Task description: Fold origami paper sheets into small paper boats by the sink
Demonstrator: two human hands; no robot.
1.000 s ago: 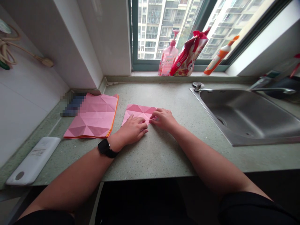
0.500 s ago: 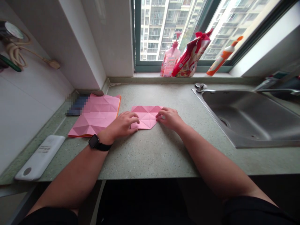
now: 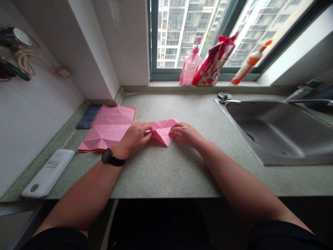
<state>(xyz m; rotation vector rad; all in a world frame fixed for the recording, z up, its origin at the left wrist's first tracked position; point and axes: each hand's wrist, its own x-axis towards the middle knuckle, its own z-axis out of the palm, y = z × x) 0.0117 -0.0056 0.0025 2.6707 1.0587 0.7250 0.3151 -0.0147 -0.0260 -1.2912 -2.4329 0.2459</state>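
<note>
- Left hand (image 3: pixel 135 136) and right hand (image 3: pixel 185 134) pinch opposite edges of a small creased pink paper fold (image 3: pixel 163 132), mid-counter on speckled green stone (image 3: pixel 166 173).
- It is gathered to a downward point; a larger creased pink sheet (image 3: pixel 106 128) lies flat, unfolded, at nine o'clock.

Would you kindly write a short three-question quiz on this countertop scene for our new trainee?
1. Which wrist wears the black smartwatch?
2. True or false: the stainless steel sink lies to the right of the right hand.
3. What lies between the left hand and the right hand?

Key: 1. The left wrist. 2. True. 3. The folded pink origami paper.
</note>
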